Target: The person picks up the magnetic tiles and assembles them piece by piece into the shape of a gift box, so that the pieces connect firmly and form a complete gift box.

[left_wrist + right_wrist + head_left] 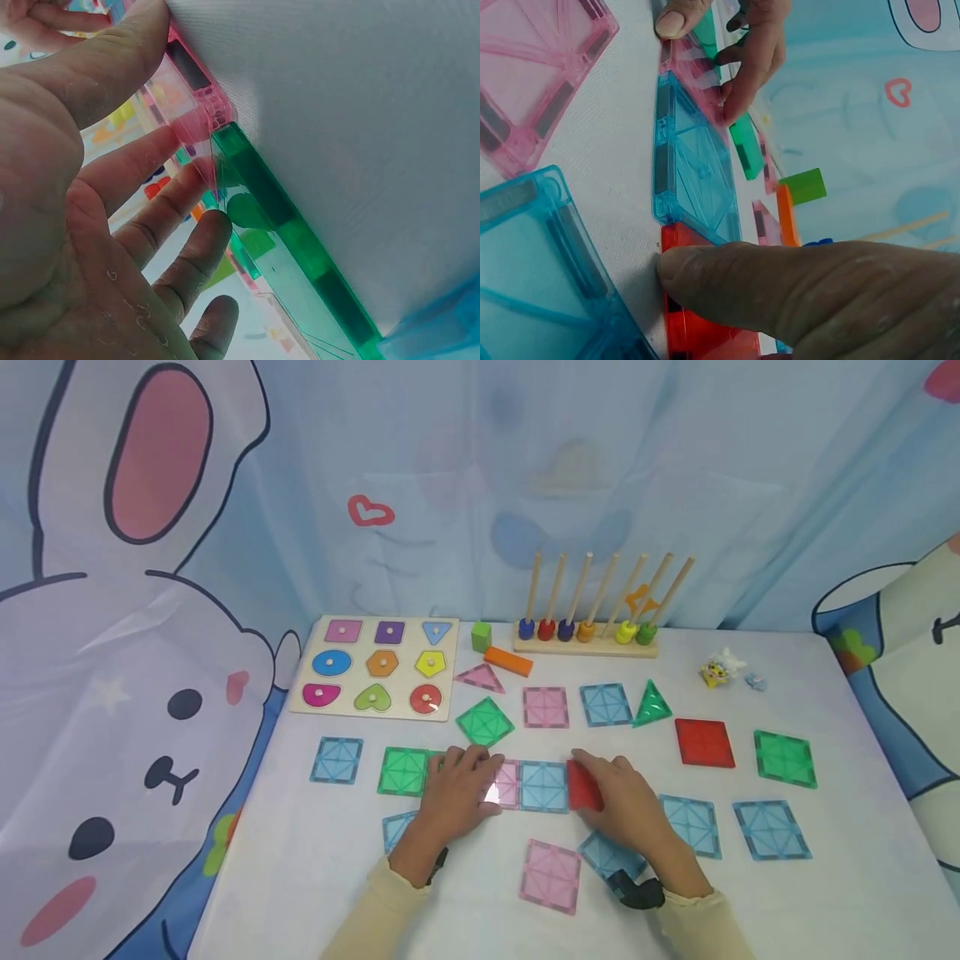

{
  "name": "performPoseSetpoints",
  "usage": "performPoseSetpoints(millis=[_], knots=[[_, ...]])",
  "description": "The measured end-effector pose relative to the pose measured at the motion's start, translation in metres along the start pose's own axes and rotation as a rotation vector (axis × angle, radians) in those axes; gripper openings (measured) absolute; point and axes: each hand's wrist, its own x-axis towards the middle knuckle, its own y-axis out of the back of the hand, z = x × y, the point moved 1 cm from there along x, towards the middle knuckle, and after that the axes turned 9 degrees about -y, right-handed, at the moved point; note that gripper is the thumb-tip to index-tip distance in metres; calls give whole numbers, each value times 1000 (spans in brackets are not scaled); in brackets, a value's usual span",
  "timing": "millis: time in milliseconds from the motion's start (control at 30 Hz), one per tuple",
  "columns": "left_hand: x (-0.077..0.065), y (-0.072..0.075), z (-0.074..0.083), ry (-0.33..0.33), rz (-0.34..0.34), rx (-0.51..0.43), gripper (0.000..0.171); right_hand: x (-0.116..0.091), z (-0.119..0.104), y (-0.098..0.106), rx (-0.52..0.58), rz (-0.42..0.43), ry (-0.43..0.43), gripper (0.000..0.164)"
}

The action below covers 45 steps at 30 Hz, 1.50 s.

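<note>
A row of square magnetic tiles lies mid-table: green tile (403, 771), pink tile (507, 783), blue tile (543, 786), red tile (583, 787). My left hand (461, 789) covers the seam between green and pink. It pinches the pink tile (196, 97), thumb on the near edge and fingers on the far side, beside the green tile (292, 247). My right hand (626, 806) grips the red tile (697, 330) at the row's right end. Its thumb is on the near edge, and the tile meets the blue tile (694, 165).
Loose tiles lie around: pink (551, 875), blue (771, 829), red (703, 742), green (784, 758). At the back stand a shape puzzle board (378, 667), a peg rack with rings (592, 631), a green cube (481, 637) and an orange block (508, 661). A small toy (716, 672) sits far right.
</note>
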Motion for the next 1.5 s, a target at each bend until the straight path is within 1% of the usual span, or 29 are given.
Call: performPoseSetpoints(millis=[167,333,467,567,633,700,767,833,933,1033,1133,1233,1300,1400,1500], knots=[[-1,0,0,4,3,10,74,-3,-2,-1,-2,4,-2,93],[-2,0,-1,-4,24,-2,75,-4,-3,0,-13,3,0,93],[-6,-1,-8,-18,58,-42,77,-7,-1,1,19,8,-3,96],[-18,7,-24,20,93,-99,80,-13,2,2,49,22,-11,98],[-31,16,-39,82,105,-121,82,-19,4,3,56,34,-13,97],[-43,25,-56,145,101,-120,83,-24,5,5,51,45,-6,95],[-54,32,-71,188,77,-98,84,-26,1,5,32,49,16,92],[-61,35,-83,199,44,-82,85,-26,-9,4,4,48,64,86],[-65,35,-93,173,14,-72,82,-19,-36,-2,-72,43,185,77],[-65,33,-97,148,22,-78,79,-9,-72,-14,-125,47,332,72],[-64,31,-100,146,37,-68,77,-1,-107,-32,-181,42,482,75],[-64,29,-102,144,36,-65,76,3,-130,-52,-271,30,579,76],[-64,28,-103,139,32,-83,75,4,-137,-62,-340,22,593,77],[-63,25,-105,119,28,-91,76,3,-140,-70,-402,13,569,76],[-62,23,-107,99,42,-54,78,3,-139,-73,-408,15,550,75]])
